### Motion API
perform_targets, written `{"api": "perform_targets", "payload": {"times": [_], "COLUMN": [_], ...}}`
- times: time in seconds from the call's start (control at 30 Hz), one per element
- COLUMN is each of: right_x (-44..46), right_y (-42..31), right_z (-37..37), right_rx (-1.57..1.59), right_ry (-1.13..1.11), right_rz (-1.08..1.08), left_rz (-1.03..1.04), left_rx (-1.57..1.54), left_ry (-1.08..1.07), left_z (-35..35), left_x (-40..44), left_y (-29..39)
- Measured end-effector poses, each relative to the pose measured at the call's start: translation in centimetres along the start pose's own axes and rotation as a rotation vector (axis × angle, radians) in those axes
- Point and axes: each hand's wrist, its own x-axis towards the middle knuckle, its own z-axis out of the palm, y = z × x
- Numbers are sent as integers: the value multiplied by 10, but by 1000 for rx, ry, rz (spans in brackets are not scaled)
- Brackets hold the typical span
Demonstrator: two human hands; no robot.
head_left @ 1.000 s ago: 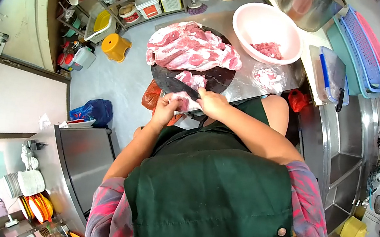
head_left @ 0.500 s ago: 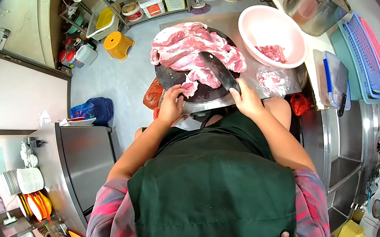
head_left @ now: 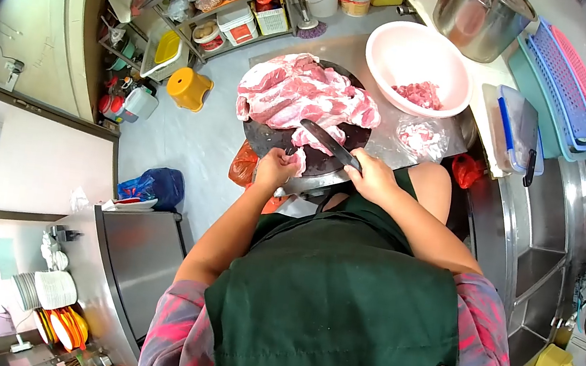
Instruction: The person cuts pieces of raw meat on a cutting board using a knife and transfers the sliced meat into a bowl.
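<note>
My right hand (head_left: 373, 177) is closed on the handle of a dark-bladed knife (head_left: 328, 142), whose blade points up and left over a smaller meat piece (head_left: 320, 138). Pinched in my left hand (head_left: 275, 167) is the edge of a small pale pink meat piece (head_left: 297, 160) at the board's near edge. The round black board (head_left: 261, 135) also bears a large slab of raw meat (head_left: 297, 95), just beyond the blade.
A pink bowl (head_left: 400, 45) with cut meat stands right of the board, beside a clear bag (head_left: 421, 138) of pale pieces. Further right are a steel pot (head_left: 477, 22), a lidded container (head_left: 518, 127) and sinks (head_left: 537, 271). A yellow stool (head_left: 188, 88) stands left.
The knife rose over the large slab, then came down and nearer to the smaller piece. My left hand, looser half a second ago, is now closed on the small piece. The whole view has shifted slightly.
</note>
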Motion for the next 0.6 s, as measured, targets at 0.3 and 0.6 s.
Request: {"api": "perform_targets", "payload": {"times": [0.3, 0.6], "right_x": [-7, -9], "right_y": [7, 5], "right_z": [2, 3], "right_rx": [123, 148], "right_ry": [91, 135], "right_rz": [-33, -67], "left_rz": [-61, -260], "left_rx": [-795, -1259], "left_ry": [-162, -267], "left_z": [-7, 10], "left_x": [-1, 15], "left_y": [22, -11]}}
